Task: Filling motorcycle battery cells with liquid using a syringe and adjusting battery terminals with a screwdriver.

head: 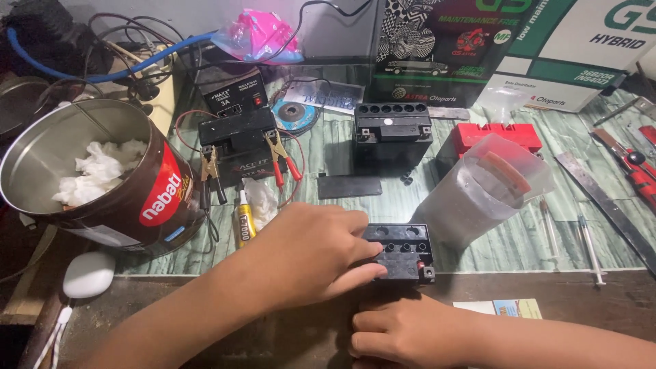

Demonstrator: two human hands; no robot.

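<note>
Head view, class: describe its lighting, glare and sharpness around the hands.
Head view: even indoor light, soft shadows; left hand and right hand sharp on the small black battery; mild glare inside the round tin; edges bow slightly from the wide lens.

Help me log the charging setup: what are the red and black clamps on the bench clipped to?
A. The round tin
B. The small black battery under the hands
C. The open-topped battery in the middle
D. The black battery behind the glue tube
D: the red clamp and black clamp sit on the terminals of the black battery behind the glue tube.
</note>
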